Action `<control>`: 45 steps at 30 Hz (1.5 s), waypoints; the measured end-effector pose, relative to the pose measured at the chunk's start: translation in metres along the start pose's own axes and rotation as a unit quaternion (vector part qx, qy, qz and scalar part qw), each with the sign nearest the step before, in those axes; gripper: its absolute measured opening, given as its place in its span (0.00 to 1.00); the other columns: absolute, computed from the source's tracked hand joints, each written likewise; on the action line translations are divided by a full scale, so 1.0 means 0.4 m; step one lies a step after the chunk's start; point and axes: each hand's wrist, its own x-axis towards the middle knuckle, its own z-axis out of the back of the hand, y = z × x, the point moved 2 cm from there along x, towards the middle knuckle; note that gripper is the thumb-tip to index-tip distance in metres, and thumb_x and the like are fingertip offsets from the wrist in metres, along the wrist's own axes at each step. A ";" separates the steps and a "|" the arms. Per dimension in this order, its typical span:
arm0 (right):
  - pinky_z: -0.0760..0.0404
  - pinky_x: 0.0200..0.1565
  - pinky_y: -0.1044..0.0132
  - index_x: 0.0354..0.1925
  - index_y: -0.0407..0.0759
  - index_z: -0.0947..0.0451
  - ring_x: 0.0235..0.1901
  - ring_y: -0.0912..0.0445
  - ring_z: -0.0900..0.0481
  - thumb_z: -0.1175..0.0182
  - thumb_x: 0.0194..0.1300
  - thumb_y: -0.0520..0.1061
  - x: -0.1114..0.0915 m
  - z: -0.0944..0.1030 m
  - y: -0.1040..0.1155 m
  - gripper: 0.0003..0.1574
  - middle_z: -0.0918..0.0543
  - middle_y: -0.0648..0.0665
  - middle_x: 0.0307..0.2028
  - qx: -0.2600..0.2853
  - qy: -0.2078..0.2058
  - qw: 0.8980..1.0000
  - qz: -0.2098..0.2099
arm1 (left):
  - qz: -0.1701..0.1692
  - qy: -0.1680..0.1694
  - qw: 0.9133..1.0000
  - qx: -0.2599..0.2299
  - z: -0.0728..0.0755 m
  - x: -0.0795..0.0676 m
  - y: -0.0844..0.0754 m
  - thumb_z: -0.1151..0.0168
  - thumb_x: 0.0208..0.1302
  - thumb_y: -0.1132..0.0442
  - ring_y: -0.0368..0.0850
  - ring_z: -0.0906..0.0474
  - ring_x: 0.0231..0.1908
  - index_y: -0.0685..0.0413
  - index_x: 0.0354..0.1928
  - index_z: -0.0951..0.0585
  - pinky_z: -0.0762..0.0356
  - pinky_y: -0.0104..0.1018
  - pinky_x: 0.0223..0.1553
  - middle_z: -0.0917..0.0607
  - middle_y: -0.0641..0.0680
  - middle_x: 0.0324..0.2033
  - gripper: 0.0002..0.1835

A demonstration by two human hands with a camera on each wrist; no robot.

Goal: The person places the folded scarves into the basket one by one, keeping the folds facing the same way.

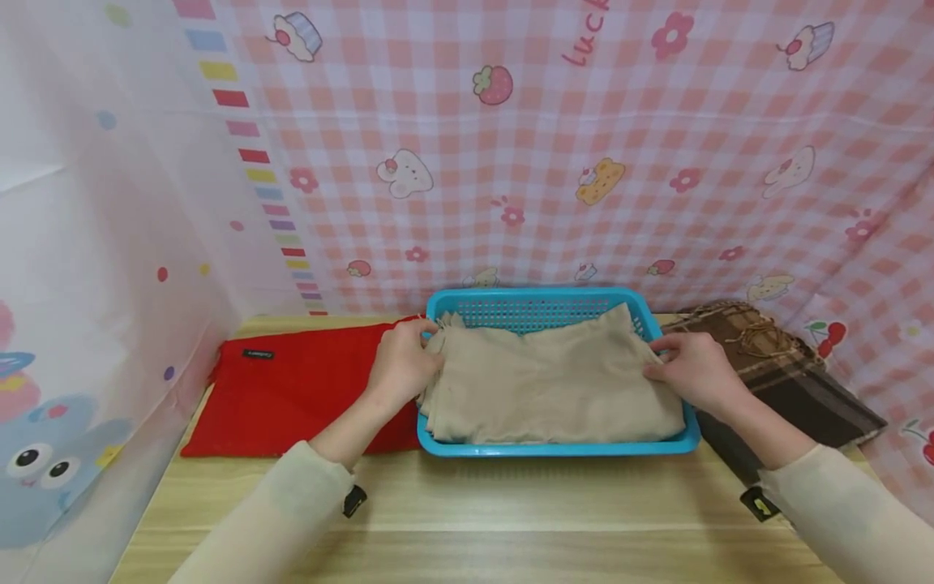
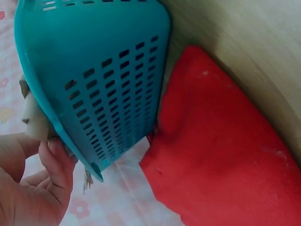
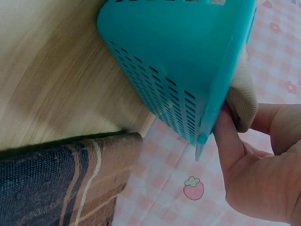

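Observation:
A folded beige scarf (image 1: pixel 554 381) lies in the blue plastic basket (image 1: pixel 562 449), its layered edges and some fringe showing on the left side. My left hand (image 1: pixel 404 365) pinches the scarf's left edge at the basket rim; in the left wrist view, thumb and fingertips meet on the beige fabric (image 2: pixel 37 117). At the opposite end, my right hand (image 1: pixel 696 369) holds the right edge between thumb and fingers. The right wrist view shows that beige edge (image 3: pixel 242 96) gripped just over the rim. The scarf's underside is hidden.
Left of the basket lies a flat red cloth (image 1: pixel 299 389) with a small black label. A folded brown and dark plaid scarf (image 1: pixel 784 389) with fringe lies to the right. Behind the wooden table (image 1: pixel 503 519) hangs a pink checked curtain (image 1: pixel 467 162).

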 end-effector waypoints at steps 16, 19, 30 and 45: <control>0.14 0.31 0.55 0.55 0.26 0.19 0.36 0.44 0.13 0.28 0.65 0.42 -0.002 0.005 0.000 0.26 0.12 0.32 0.39 -0.022 -0.014 1.000 0.002 | -0.015 0.022 0.992 0.122 -0.027 -0.007 0.023 0.26 0.59 0.67 0.50 0.23 0.25 0.57 0.65 0.18 0.25 0.38 0.20 0.18 0.59 0.44 0.29; 0.14 0.31 0.54 0.54 0.26 0.18 0.36 0.43 0.13 0.29 0.65 0.42 -0.005 0.006 -0.001 0.24 0.11 0.33 0.39 -0.030 -0.022 0.999 0.019 | -0.019 0.020 0.988 0.152 -0.033 -0.009 0.024 0.26 0.60 0.65 0.50 0.22 0.32 0.57 0.65 0.19 0.23 0.41 0.24 0.20 0.60 0.46 0.29; 0.18 0.29 0.56 0.50 0.33 0.16 0.32 0.46 0.14 0.33 0.70 0.42 -0.028 0.050 0.016 0.15 0.11 0.32 0.42 -0.045 -0.103 0.991 0.072 | -0.072 -0.047 0.986 0.141 0.028 -0.043 0.002 0.24 0.62 0.57 0.52 0.20 0.35 0.56 0.63 0.17 0.20 0.44 0.26 0.18 0.60 0.51 0.28; 0.19 0.41 0.43 0.58 0.39 0.18 0.45 0.40 0.16 0.39 0.77 0.57 -0.053 0.060 0.087 0.25 0.12 0.35 0.46 -0.014 -0.137 0.986 0.093 | -0.093 -0.130 0.976 0.145 0.158 -0.078 0.055 0.27 0.66 0.57 0.58 0.17 0.41 0.58 0.65 0.19 0.15 0.49 0.29 0.18 0.62 0.58 0.27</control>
